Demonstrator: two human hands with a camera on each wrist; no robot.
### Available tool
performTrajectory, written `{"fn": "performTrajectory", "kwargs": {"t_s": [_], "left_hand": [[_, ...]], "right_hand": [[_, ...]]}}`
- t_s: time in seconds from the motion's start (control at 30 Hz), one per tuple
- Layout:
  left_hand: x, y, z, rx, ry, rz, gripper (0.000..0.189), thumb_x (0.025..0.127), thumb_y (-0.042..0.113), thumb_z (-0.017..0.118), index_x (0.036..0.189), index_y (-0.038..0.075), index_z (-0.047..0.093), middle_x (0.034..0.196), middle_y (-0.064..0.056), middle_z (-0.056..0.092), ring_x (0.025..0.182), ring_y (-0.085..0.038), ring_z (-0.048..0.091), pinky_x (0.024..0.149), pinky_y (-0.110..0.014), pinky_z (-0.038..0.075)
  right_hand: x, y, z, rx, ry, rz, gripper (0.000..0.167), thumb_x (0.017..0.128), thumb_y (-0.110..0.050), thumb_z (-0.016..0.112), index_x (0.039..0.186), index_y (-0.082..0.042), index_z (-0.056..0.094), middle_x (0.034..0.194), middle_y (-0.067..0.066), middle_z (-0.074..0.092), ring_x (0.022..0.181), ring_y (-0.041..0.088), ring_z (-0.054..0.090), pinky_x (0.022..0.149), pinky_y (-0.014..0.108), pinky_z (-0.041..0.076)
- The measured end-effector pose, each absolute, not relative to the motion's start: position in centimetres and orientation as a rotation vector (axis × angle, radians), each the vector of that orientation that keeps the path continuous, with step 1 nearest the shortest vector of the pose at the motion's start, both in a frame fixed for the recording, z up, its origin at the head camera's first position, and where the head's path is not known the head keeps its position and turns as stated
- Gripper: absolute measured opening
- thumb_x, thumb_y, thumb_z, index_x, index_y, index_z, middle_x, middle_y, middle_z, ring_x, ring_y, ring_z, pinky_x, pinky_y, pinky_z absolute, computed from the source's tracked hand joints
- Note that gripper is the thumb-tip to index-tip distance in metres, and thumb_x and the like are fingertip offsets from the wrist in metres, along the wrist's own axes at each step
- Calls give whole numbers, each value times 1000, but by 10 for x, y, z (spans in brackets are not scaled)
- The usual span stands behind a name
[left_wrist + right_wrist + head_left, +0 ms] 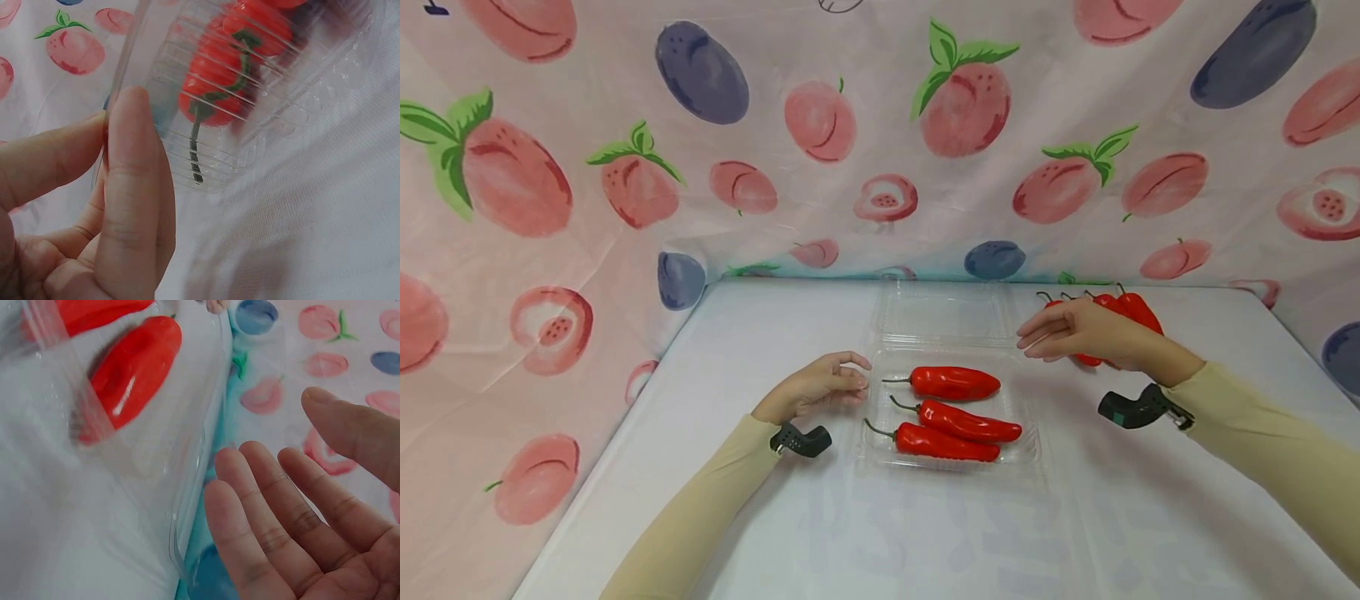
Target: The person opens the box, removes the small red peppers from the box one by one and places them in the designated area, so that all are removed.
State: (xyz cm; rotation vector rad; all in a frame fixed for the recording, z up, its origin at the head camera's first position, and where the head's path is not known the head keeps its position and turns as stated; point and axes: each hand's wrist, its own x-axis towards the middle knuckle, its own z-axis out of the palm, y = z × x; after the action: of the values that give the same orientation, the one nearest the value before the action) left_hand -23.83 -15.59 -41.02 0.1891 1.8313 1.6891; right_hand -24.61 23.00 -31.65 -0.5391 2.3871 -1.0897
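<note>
A clear hinged plastic box [1028, 433] lies unfolded on the table, its lid [943, 312] laid back toward the wall. Three red peppers lie crosswise in its base: a rear one [955, 383], a middle one [973, 422] and a front one [943, 442], stems to the left. At the left rim, my left hand [823, 385] pinches the box's edge; the left wrist view shows its thumb and fingers [130, 181] on either side of the plastic. Fingers extended and holding nothing, my right hand [1063, 329] hovers by the box's back right side.
Several more red peppers [1138, 312] lie in a group at the back right, partly behind the right hand. A fruit-print cloth [887, 100] hangs behind and to the left of the white table [775, 533]. Each wrist carries a small black camera mount.
</note>
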Motion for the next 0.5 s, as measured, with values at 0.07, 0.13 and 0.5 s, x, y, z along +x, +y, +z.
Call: {"fn": "performTrajectory", "kwargs": {"t_s": [0.07, 0.13, 0.5], "left_hand": [[-239, -156, -411, 184, 1835, 1687, 39, 92, -4, 50, 128, -9, 37, 76, 5, 61, 70, -4, 63, 66, -16, 56], [-239, -156, -411, 190, 1835, 1687, 39, 92, -4, 51, 128, -9, 36, 75, 5, 61, 70, -4, 63, 66, -16, 56], [-239, -156, -411, 165, 1840, 1683, 36, 92, -3, 51, 125, -6, 40, 79, 3, 61, 71, -6, 62, 67, -17, 56]], "right_hand": [[-246, 225, -318, -545, 2365, -1091, 45, 86, -20, 67, 124, 3, 55, 119, 24, 62, 100, 22, 67, 84, 35, 57], [-246, 220, -319, -562, 2344, -1093, 45, 86, -18, 67, 124, 4, 55, 119, 24, 62, 100, 22, 67, 85, 35, 57], [-250, 190, -331, -576, 2279, -1050, 41, 87, -18, 66, 122, 2, 57, 117, 23, 63, 104, 33, 64, 88, 44, 55]]}}
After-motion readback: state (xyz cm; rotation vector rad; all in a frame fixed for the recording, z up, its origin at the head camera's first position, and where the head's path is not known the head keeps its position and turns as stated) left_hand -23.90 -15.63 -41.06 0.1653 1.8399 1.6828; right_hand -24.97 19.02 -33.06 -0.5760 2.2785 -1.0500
